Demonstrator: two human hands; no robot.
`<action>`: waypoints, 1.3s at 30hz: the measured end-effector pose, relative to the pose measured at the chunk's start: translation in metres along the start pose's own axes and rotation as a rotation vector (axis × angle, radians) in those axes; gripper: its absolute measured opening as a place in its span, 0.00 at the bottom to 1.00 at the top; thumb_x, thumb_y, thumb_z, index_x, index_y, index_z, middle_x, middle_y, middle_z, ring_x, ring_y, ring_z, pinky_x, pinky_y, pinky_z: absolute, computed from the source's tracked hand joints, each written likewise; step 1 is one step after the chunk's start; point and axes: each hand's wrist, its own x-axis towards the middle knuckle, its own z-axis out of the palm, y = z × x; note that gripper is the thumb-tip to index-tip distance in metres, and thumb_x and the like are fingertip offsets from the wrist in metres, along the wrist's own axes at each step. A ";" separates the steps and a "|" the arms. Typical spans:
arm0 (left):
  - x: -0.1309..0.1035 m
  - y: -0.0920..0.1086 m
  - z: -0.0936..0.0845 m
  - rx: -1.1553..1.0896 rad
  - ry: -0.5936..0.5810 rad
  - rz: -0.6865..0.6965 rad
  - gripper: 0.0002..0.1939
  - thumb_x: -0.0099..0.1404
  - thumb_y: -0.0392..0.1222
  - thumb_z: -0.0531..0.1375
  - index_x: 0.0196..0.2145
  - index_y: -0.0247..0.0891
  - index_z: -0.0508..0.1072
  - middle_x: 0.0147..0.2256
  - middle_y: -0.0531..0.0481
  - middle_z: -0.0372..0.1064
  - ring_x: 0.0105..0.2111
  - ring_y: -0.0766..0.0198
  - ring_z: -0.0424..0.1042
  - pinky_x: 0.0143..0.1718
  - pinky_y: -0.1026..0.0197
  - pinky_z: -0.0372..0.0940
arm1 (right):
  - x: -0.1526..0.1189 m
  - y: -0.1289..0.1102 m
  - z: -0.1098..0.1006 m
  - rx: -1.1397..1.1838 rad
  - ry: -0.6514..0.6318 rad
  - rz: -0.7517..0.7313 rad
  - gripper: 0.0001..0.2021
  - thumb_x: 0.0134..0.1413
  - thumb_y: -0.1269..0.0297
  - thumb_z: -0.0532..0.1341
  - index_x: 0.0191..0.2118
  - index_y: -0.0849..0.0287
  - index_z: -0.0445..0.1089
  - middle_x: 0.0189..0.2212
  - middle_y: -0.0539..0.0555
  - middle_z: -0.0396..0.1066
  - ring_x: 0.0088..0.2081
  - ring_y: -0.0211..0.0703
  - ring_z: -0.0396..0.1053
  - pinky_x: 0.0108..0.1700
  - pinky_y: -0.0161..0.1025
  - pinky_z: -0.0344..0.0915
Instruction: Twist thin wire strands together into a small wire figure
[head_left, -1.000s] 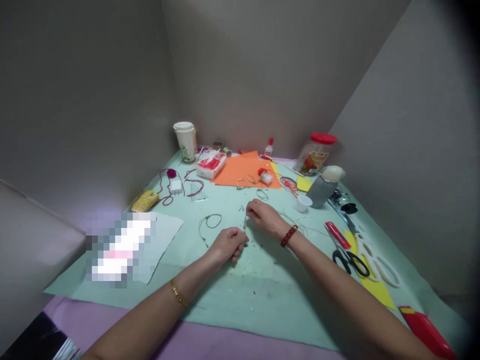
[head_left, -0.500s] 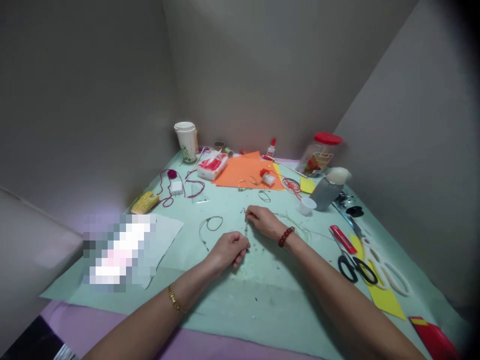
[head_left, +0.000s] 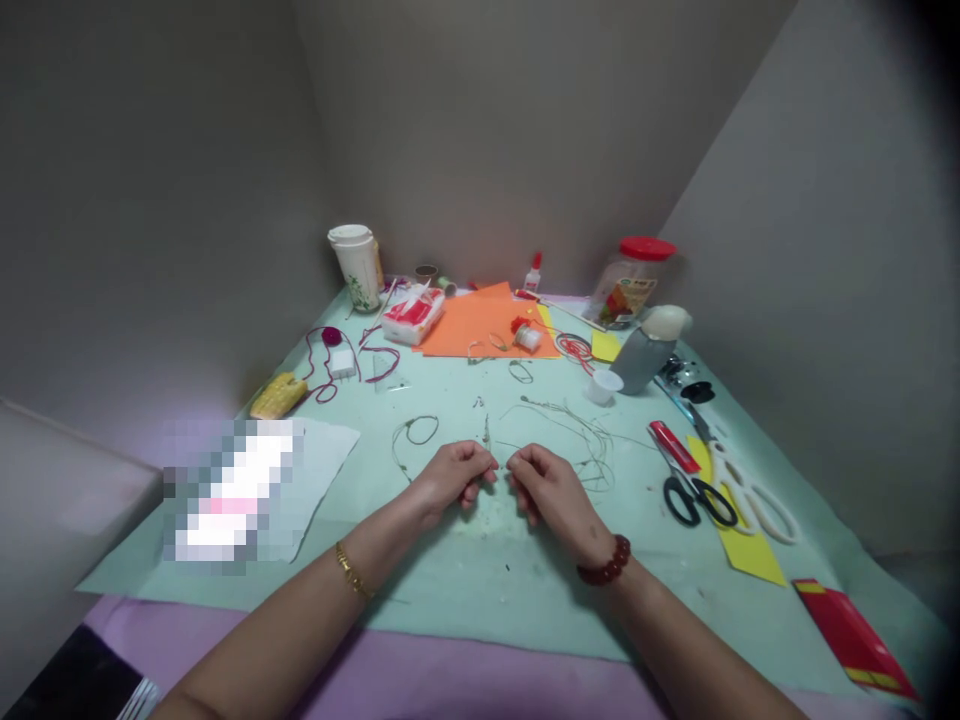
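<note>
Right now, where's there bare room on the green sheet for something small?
The green sheet looks bare between the right forearm and the black-handled scissors, and between the white paper and looped cord. The strip between the forearms has small specks. It's crowded along the right edge and around the orange paper.

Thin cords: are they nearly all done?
One looped cord lying left looks done. The left hand and right hand are by a thin cord; what they pinch is too small to see. Tangled strands on the right look unused, so some work may be left.
</note>
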 end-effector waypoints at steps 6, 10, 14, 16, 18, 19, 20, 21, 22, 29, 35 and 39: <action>-0.001 0.006 0.000 -0.003 -0.009 -0.069 0.13 0.56 0.48 0.61 0.32 0.34 0.69 0.30 0.52 0.66 0.17 0.78 0.56 0.16 0.70 0.51 | -0.013 0.008 0.008 0.093 -0.055 0.058 0.12 0.55 0.55 0.55 0.28 0.57 0.60 0.16 0.44 0.61 0.14 0.31 0.56 0.14 0.30 0.54; -0.002 0.010 0.001 -0.014 0.008 -0.097 0.12 0.56 0.46 0.61 0.30 0.33 0.69 0.28 0.53 0.65 0.17 0.77 0.56 0.16 0.69 0.50 | -0.011 0.010 0.010 0.133 -0.054 0.055 0.10 0.55 0.55 0.54 0.31 0.57 0.60 0.19 0.44 0.63 0.14 0.30 0.56 0.13 0.29 0.53; -0.001 0.013 0.004 -0.044 0.022 -0.130 0.11 0.56 0.45 0.62 0.29 0.34 0.69 0.22 0.55 0.61 0.17 0.76 0.57 0.17 0.70 0.51 | -0.010 0.011 0.014 0.126 -0.057 0.045 0.09 0.52 0.57 0.57 0.35 0.57 0.61 0.20 0.43 0.61 0.15 0.32 0.58 0.12 0.29 0.54; -0.001 0.015 0.005 -0.051 0.031 -0.152 0.11 0.55 0.45 0.63 0.29 0.34 0.69 0.20 0.56 0.60 0.16 0.76 0.56 0.17 0.70 0.50 | -0.010 0.011 0.015 0.106 -0.058 0.043 0.09 0.51 0.58 0.58 0.36 0.56 0.61 0.19 0.42 0.60 0.15 0.32 0.58 0.11 0.29 0.53; -0.001 0.016 0.006 -0.055 0.039 -0.175 0.11 0.56 0.45 0.62 0.28 0.34 0.69 0.18 0.56 0.59 0.16 0.76 0.55 0.17 0.70 0.50 | -0.009 0.009 0.016 0.092 -0.055 0.049 0.09 0.51 0.60 0.58 0.36 0.57 0.60 0.19 0.42 0.59 0.15 0.32 0.58 0.11 0.28 0.53; -0.001 0.017 0.006 -0.057 0.041 -0.183 0.10 0.56 0.44 0.62 0.28 0.34 0.69 0.18 0.56 0.59 0.16 0.76 0.55 0.18 0.70 0.50 | -0.009 0.007 0.016 0.085 -0.054 0.053 0.08 0.50 0.60 0.57 0.35 0.57 0.60 0.19 0.42 0.59 0.15 0.31 0.57 0.11 0.28 0.52; 0.000 0.017 0.006 -0.060 0.040 -0.186 0.10 0.57 0.44 0.62 0.29 0.34 0.69 0.18 0.56 0.59 0.16 0.75 0.55 0.18 0.70 0.50 | -0.009 0.006 0.016 0.079 -0.052 0.055 0.08 0.50 0.61 0.57 0.35 0.57 0.60 0.18 0.42 0.59 0.14 0.31 0.57 0.11 0.28 0.52; 0.000 0.017 0.006 -0.062 0.036 -0.186 0.10 0.57 0.44 0.62 0.29 0.33 0.70 0.18 0.56 0.59 0.16 0.75 0.56 0.18 0.70 0.50 | -0.009 0.005 0.016 0.074 -0.050 0.057 0.07 0.50 0.61 0.57 0.34 0.57 0.60 0.18 0.42 0.59 0.14 0.31 0.57 0.11 0.28 0.52; 0.000 0.017 0.006 -0.062 0.032 -0.183 0.10 0.57 0.44 0.61 0.29 0.33 0.70 0.18 0.56 0.59 0.16 0.75 0.56 0.18 0.70 0.50 | -0.009 0.004 0.016 0.070 -0.049 0.055 0.06 0.50 0.62 0.57 0.34 0.57 0.60 0.18 0.42 0.60 0.14 0.31 0.56 0.11 0.28 0.52; -0.001 0.010 0.009 -0.083 0.067 -0.125 0.10 0.58 0.43 0.61 0.30 0.31 0.72 0.22 0.54 0.63 0.17 0.77 0.54 0.20 0.70 0.54 | -0.009 0.002 0.020 0.014 -0.041 0.038 0.06 0.50 0.61 0.57 0.29 0.57 0.61 0.17 0.45 0.61 0.15 0.32 0.57 0.12 0.29 0.52; 0.000 0.001 0.006 -0.116 0.046 -0.123 0.11 0.57 0.44 0.62 0.31 0.32 0.71 0.23 0.52 0.65 0.18 0.75 0.59 0.20 0.69 0.54 | -0.007 0.005 0.026 0.046 -0.066 0.047 0.08 0.52 0.63 0.54 0.25 0.58 0.59 0.18 0.47 0.64 0.15 0.31 0.57 0.13 0.29 0.52; -0.001 0.003 0.006 -0.118 0.060 -0.114 0.11 0.57 0.45 0.63 0.30 0.33 0.70 0.18 0.59 0.55 0.16 0.76 0.53 0.19 0.70 0.54 | -0.008 0.006 0.029 0.069 -0.108 0.079 0.07 0.51 0.66 0.53 0.24 0.58 0.59 0.17 0.45 0.62 0.14 0.30 0.56 0.13 0.29 0.52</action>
